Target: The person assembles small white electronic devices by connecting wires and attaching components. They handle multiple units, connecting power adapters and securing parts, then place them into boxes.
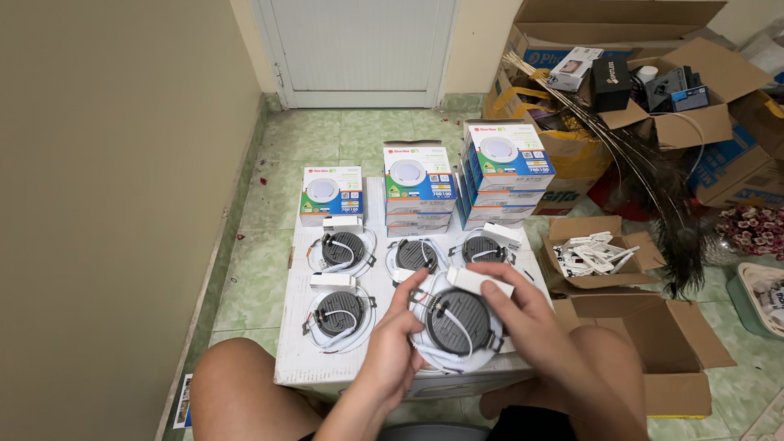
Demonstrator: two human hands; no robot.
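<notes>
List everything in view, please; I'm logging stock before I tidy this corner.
downlights: four face-down on the white board, black backs, white rims; a fifth held in both hands
driver: white, under right fingers
retail boxes: three stacks, white and blue, behind the lights
white board: one, on the floor
small open carton: brown, white clips inside, right
large cartons: brown, several, top right
door: white, shut
left hand: on the lamp's edge
right hand: on lamp and driver
</notes>
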